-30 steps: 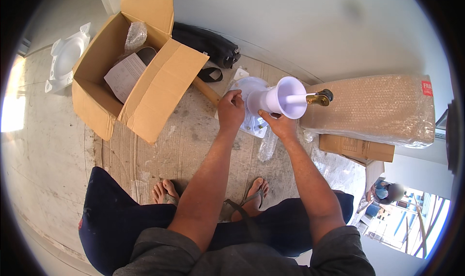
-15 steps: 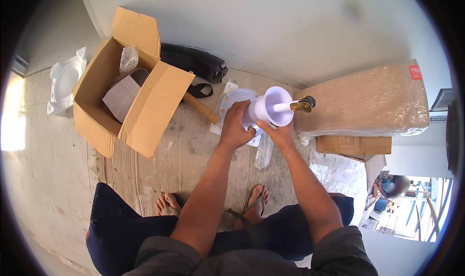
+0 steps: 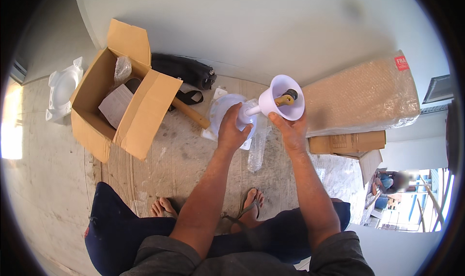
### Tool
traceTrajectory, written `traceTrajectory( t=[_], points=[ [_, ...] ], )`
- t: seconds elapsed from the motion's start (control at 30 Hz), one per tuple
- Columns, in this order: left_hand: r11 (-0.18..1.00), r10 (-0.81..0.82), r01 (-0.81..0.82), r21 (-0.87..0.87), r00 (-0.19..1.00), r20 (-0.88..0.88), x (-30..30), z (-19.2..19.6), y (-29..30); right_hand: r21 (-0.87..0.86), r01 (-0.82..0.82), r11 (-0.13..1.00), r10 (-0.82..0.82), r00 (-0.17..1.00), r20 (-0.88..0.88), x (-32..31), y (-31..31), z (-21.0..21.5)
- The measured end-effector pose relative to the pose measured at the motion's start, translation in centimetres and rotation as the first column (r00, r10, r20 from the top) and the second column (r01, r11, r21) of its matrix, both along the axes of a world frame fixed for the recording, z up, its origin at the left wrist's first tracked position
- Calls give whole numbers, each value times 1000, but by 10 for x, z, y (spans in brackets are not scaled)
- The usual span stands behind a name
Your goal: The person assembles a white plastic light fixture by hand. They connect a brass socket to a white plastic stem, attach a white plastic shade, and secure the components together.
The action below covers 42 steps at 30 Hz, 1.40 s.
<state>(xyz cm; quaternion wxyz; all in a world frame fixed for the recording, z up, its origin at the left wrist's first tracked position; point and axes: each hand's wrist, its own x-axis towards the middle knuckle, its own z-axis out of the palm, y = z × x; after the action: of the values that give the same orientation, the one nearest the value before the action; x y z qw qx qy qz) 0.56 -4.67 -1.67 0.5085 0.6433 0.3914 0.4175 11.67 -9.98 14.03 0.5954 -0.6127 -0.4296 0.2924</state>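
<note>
Brown cardboard box [image 3: 121, 101] lies open on the floor, far to the left. Next comes the white cup-shaped shade [image 3: 282, 98], up in the air. The right hand [image 3: 290, 130] holds its bottom rim tight. The left hand [image 3: 232, 130] is closed around the thin white stem [image 3: 251, 111] beside it.

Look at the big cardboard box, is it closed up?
No, the cardboard box lies with its flaps spread open, and grey paper and a clear plastic bag show inside it.
</note>
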Motion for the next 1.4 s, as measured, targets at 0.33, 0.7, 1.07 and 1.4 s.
traceTrajectory(
  t=[0.33,0.7,1.07,1.4],
  points=[
    [1000,12,-12,-15,999,38,4,10,5,-4,-52,999,52,999,16,3,4,7],
    [995,-38,35,-94,999,-22,-4,-10,2,4,-44,999,44,998,49,5,9,7],
    [998,-20,25,66,996,-87,13,12,11,20,-34,999,33,999,16,4,9,8],
    [988,-135,129,-88,989,-66,9,15,19,8,-37,999,36,997,63,9,7,9]
  ],
)
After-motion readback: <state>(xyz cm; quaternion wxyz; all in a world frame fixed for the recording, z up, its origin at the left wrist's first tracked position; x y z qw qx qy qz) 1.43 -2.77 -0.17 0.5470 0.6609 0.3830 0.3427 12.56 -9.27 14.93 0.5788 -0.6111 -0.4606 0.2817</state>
